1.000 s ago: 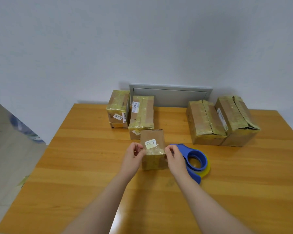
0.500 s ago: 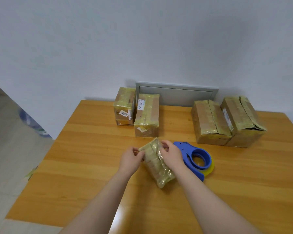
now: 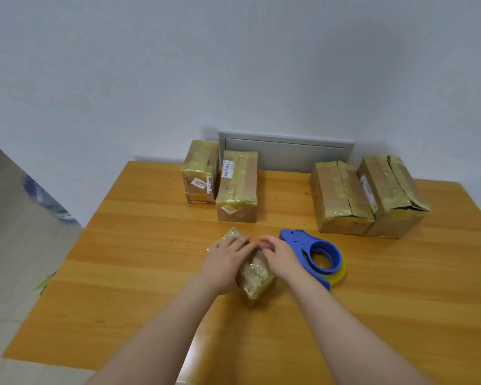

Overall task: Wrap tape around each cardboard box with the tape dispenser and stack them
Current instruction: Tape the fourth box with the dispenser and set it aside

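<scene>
A small cardboard box point(image 3: 254, 276), covered in shiny yellowish tape, lies slanted on the wooden table point(image 3: 139, 273) in front of me. My left hand point(image 3: 225, 259) lies flat on its top with straight fingers pressing down. My right hand point(image 3: 281, 257) holds the box's right side, its fingers curled over the far edge. The blue tape dispenser point(image 3: 317, 254) with a yellow tape roll lies on the table just right of my right hand, untouched.
Two taped boxes point(image 3: 200, 170) point(image 3: 238, 187) stand side by side at the back centre. Two larger taped boxes point(image 3: 340, 198) point(image 3: 389, 193) stand at the back right. A grey wall panel point(image 3: 286, 154) sits behind the table. The floor drops off at the left.
The small box was turned over from upright to lying slanted on the table. My left hand moved from its side onto its top; my right hand stayed at its right side.
</scene>
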